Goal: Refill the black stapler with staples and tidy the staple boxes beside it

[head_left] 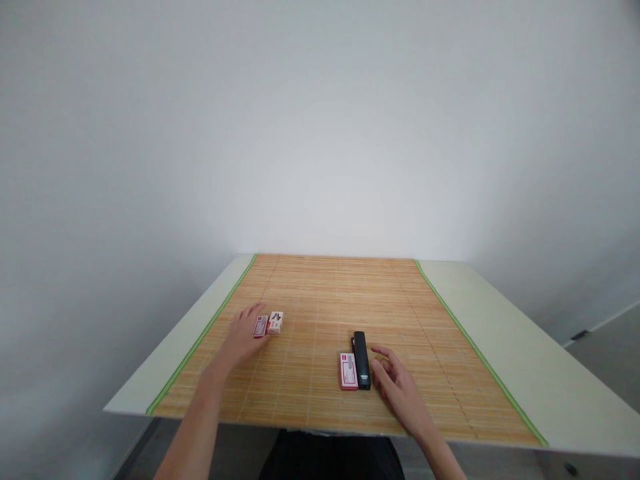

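My left hand (243,335) rests around the left side of a small red-and-white box (261,327). Its thumb lies along the near edge and its fingers reach past the far edge; whether they touch the box I cannot tell. A small white box with a dark picture on top (275,322) stands right beside it. Nearer the front edge lies a black stapler (361,360), lengthwise away from me. Against its left side is a larger pink-and-white box (349,371). Just right of the stapler is my right hand (399,388), holding nothing, with index finger stretched and the others loosely bent.
A bamboo mat (320,287) with green edging covers the middle of a white table (505,320). Behind the table stands a plain white wall (330,133). The table's front edge runs just before my dark-clothed lap (333,459).
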`<state>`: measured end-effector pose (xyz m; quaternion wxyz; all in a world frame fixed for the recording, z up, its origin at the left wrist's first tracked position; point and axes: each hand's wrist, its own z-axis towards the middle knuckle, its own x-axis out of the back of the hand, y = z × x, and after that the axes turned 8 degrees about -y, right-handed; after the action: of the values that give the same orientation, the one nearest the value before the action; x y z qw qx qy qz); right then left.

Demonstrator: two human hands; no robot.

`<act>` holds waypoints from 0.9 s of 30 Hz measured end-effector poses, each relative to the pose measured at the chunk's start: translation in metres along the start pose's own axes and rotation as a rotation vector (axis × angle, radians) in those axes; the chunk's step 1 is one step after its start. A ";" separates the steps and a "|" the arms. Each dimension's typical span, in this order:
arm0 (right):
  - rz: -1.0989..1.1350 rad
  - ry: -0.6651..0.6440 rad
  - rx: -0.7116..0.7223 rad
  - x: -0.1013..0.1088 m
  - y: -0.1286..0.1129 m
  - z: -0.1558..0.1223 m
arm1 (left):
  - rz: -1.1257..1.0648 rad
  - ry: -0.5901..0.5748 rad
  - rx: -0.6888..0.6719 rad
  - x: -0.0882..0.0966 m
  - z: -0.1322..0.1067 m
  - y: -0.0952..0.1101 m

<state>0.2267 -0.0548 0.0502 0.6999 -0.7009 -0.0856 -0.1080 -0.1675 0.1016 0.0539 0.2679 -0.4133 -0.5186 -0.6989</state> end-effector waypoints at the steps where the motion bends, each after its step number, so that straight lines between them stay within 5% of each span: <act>1: 0.010 -0.017 -0.003 0.000 0.000 0.000 | 0.001 -0.020 0.009 0.004 -0.003 -0.012; 4: 0.025 -0.042 -0.013 0.001 0.000 0.000 | -0.006 -0.082 0.021 0.010 -0.014 -0.031; 7: 0.033 -0.026 -0.018 0.001 0.000 0.001 | -0.045 -0.040 0.082 0.018 -0.022 -0.026; 9: 0.033 -0.020 -0.016 0.000 0.001 0.001 | -0.082 0.043 0.099 0.022 -0.024 -0.005; 12: 0.023 -0.013 -0.005 0.000 0.000 0.001 | -0.146 0.074 -0.024 0.012 -0.026 0.055; 15: 0.005 0.010 0.013 0.000 0.000 0.000 | -0.236 -0.090 -0.206 -0.017 -0.029 0.126; 18: -0.022 0.007 0.022 -0.001 0.003 0.000 | -0.315 -0.220 -0.303 -0.047 -0.034 0.172; 21: -0.060 -0.035 0.045 -0.002 0.010 0.001 | -0.344 -0.290 -0.327 -0.063 -0.038 0.186; 27: -0.143 -0.116 0.067 -0.006 0.021 0.006 | -0.401 -0.299 -0.276 -0.070 -0.041 0.180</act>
<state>0.2269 -0.0489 0.0286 0.7074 -0.6742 -0.1791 -0.1139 0.0009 0.0015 0.0802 -0.0140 -0.4336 -0.5237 -0.7331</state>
